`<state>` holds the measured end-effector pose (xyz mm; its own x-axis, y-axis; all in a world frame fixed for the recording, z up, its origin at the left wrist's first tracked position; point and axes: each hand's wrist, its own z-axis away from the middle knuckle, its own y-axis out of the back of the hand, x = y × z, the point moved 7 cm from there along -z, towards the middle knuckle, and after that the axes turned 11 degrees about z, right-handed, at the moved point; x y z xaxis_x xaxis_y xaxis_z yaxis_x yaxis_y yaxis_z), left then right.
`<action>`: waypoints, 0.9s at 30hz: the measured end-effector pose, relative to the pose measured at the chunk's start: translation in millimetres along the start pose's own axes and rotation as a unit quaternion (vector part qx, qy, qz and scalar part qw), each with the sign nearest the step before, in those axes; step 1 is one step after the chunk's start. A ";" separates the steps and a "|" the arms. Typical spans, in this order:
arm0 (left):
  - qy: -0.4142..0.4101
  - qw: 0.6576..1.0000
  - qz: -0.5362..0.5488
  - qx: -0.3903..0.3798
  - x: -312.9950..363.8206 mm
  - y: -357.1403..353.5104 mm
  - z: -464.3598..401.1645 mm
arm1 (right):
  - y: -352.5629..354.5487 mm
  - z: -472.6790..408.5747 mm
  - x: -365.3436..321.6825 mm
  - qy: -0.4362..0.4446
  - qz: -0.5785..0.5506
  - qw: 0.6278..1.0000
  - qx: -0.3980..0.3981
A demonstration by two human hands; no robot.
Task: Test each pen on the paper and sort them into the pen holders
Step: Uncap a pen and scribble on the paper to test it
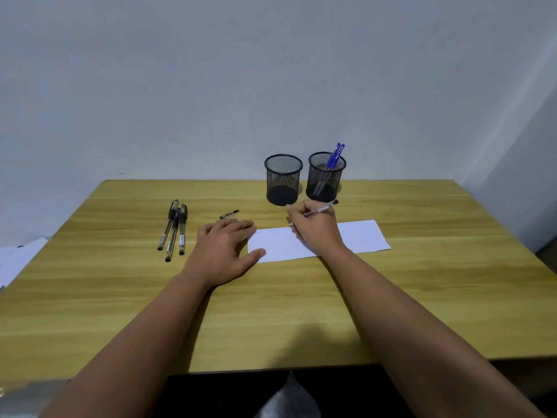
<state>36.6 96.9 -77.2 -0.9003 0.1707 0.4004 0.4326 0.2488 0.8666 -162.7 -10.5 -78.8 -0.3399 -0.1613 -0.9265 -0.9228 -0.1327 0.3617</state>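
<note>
Head view: right hand (316, 227), fingers pinching a clear pen (321, 210), tip on the paper (361, 236) mid-desk; testing underway. Left hand (224, 248), fingers spread flat, steadies the sheet's edge. Next: judge the mark, choose the empty holder (283, 179) or the blue-pen holder (325, 176).

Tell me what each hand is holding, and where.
Right hand grips a pen low on its barrel; left hand rests flat, holding nothing.
</note>
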 end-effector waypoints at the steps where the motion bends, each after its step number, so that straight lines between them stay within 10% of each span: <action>1: 0.001 1.000 0.001 0.000 -0.1 0.0 -0.7 | -0.4 -0.4 2.6 -0.002 0.003 1.000 0.000; 27: 0.008 1.000 0.012 -0.002 0.2 0.6 -0.8 | -4.6 -2.3 5.0 0.011 0.086 0.996 -0.015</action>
<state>36.7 96.4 -76.3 -0.8904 0.1613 0.4257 0.4538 0.2408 0.8579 -159.7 -12.9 -84.9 -0.4876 -0.2059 -0.8484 -0.8457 -0.1299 0.5176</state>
